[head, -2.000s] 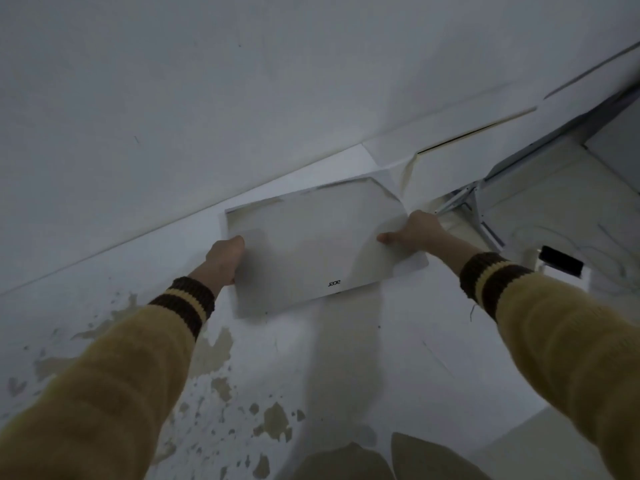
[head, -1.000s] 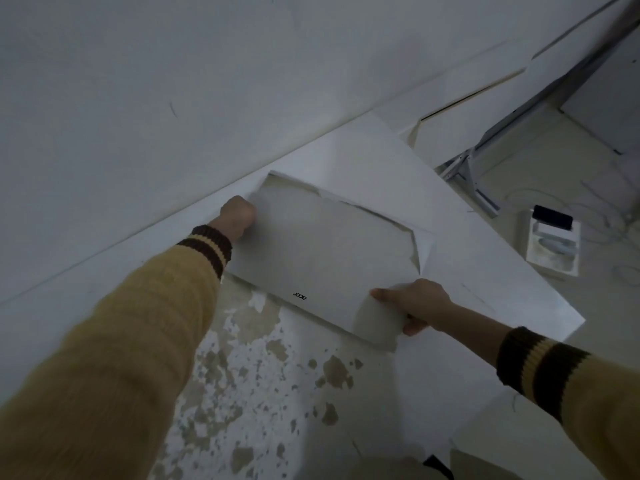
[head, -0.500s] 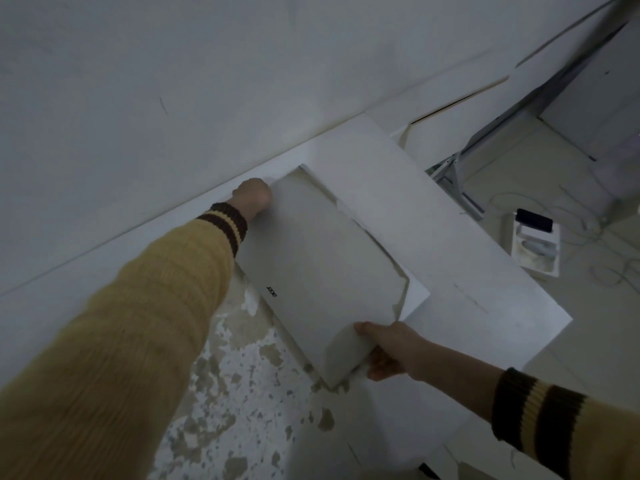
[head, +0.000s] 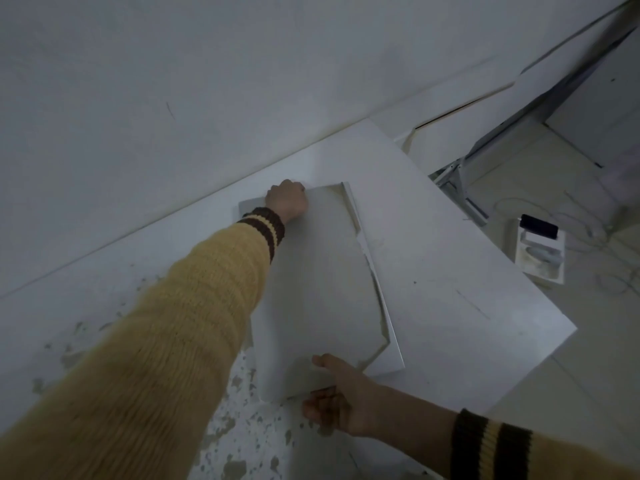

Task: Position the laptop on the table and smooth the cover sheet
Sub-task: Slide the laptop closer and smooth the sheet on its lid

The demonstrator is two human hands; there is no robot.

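A closed silver-grey laptop [head: 322, 292] lies on the white table [head: 450, 271], its long side running away from me. My left hand [head: 287, 202] grips its far corner by the wall. At the near corner, my right hand [head: 339, 400] holds the laptop with the thumb on the lid. The white cover sheet [head: 384, 327] is torn and curls up along the laptop's right edge; the laptop lies in the gap of that tear.
A white wall [head: 173, 98] rises just behind the table. The table's surface is flaked and spotted at the near left [head: 242, 438]. To the right, past the table edge, the floor holds a white box with a black item [head: 538, 251], cables and a metal frame [head: 457, 181].
The laptop has turned from lying crosswise to pointing away from me. My left hand moved toward the wall with its corner, and my right hand came toward me with the other corner.
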